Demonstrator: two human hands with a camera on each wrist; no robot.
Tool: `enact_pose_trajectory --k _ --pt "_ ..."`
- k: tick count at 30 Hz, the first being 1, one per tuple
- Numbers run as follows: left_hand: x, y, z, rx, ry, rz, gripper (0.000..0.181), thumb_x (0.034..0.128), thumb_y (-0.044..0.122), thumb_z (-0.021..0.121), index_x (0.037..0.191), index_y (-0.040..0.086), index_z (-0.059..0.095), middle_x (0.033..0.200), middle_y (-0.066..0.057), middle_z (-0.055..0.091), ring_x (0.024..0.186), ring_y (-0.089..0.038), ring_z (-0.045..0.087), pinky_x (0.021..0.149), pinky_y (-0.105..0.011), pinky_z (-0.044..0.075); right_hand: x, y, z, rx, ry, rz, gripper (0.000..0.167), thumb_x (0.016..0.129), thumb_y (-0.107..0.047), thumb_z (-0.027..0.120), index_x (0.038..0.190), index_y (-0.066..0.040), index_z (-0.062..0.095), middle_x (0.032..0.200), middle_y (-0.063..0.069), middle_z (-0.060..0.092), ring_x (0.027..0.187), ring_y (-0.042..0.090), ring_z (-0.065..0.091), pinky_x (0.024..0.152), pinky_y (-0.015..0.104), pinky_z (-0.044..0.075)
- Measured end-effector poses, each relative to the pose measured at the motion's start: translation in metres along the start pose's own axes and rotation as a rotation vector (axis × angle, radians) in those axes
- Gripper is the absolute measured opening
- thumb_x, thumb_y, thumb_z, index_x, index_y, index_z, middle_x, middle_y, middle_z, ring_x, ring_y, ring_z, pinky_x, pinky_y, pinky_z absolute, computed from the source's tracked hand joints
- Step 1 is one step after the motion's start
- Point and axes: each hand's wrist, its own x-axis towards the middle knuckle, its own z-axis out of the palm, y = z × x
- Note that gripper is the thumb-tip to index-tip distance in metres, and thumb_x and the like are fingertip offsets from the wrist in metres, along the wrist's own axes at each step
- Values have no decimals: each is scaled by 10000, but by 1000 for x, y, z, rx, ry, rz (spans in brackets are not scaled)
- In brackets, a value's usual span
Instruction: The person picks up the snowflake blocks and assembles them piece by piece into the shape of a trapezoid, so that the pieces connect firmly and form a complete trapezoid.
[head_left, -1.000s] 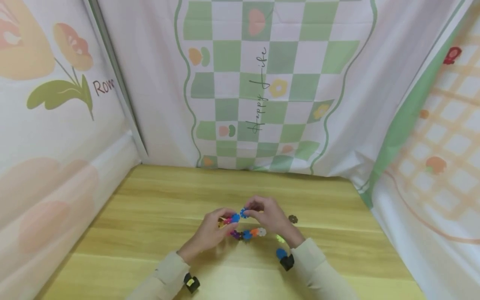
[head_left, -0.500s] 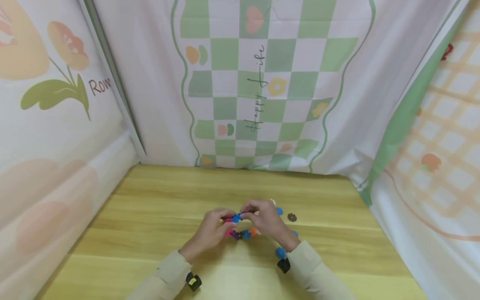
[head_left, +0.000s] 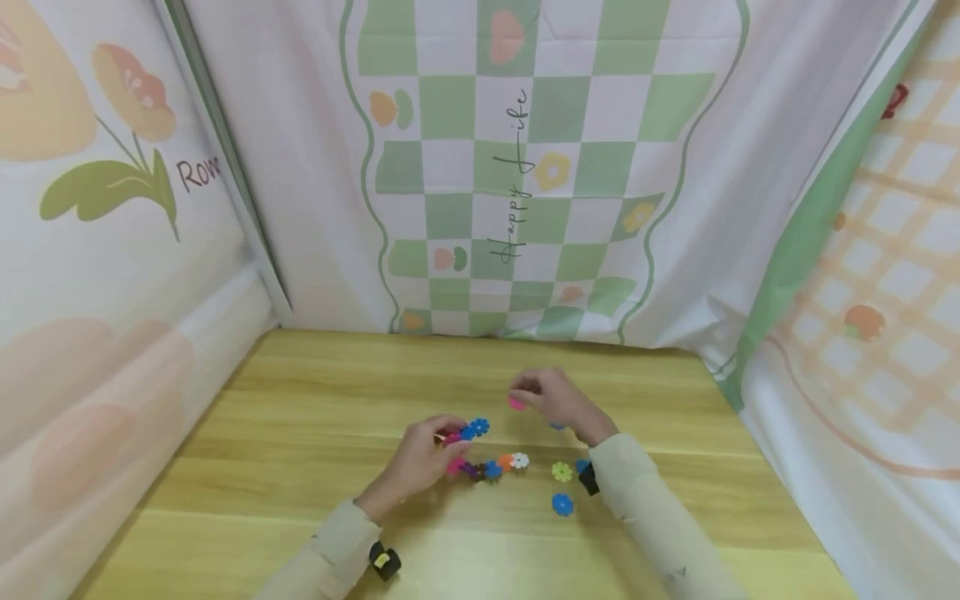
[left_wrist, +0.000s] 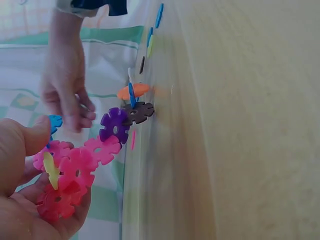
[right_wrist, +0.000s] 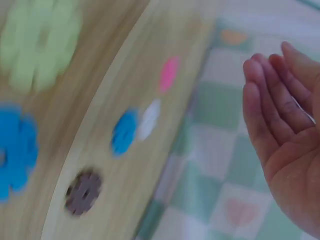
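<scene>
The chain of flower discs (left_wrist: 77,172) looks like thin, smooth plastic, opaque and softly shiny; the loose blue disc (head_left: 562,505) seems to be the same stuff. The desk (head_left: 315,467) shows wood grain under a smooth finish with a faint sheen. The curtain (head_left: 315,208) is matt printed cloth, lightly creased. The left sleeve (head_left: 330,546) is matt cloth too.

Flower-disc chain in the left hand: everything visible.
The flower-disc chain is notched, plastic-looking discs slotted together at angles: blue, pink, yellow, reddish, purple, brown, orange, white. It forms an open curve, a blue disc at one end, a white disc at the other. The left hand holds it near the blue end; whether the white end touches the table is unclear.
</scene>
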Motion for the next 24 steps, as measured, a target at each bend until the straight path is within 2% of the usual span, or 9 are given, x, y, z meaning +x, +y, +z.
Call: enact_pose_trajectory --k 3,8,11,14,17,21,24 --pt "0 -1 -1 2 6 -13 290 1000 208 741 1256 75 710 1128 -62 765 999 -177 688 839 -216 582 10 18 -3 -121 0 25 174 1030 -155 694 1095 -11 765 1035 139 789 941 263 750 851 395 643" --pt "0 -2 -2 -3 2 -21 290 1000 209 742 1260 87 705 1124 -39 761 986 -152 684 842 -221 586 18 39 7 -180 -27 91 280 1018 -183 716 1183 42 736 1068 174 776 951 281 734 864 450 638" --pt "-1 -3 -2 -8 -3 -27 287 1002 220 739 1260 98 704 1120 -25 757 978 -138 677 838 -219 584 19 45 17 -155 -40 105 241 1013 -220 727 1115 -4 759 986 128 782 861 238 715 797 412 631" --pt "-2 -3 -1 -15 -7 -30 290 1006 242 735 1263 110 703 1116 -9 753 974 -126 671 834 -218 582 18 47 25 -121 -32 102 139 1007 -178 727 1017 -47 773 888 60 766 771 169 674 734 348 612" --pt "-2 -4 -2 -20 -8 -24 286 1011 255 729 1261 118 703 1112 1 750 973 -122 669 834 -222 579 18 46 29 -103 0 123 74 988 -127 737 1010 -63 768 896 27 757 800 131 672 765 322 619" --pt "-1 -4 -2 -18 -9 -17 280 1013 261 728 1257 126 704 1112 5 750 976 -120 671 841 -224 577 15 39 29 -60 28 199 40 979 -122 750 1009 -106 730 963 35 752 894 169 696 839 363 629" --pt "-1 -4 -3 -16 -11 -19 286 1009 263 732 1261 130 704 1117 7 751 976 -115 670 843 -222 577 12 30 24 -16 38 231 49 986 -147 749 1015 -124 717 991 42 761 926 189 710 842 378 631"
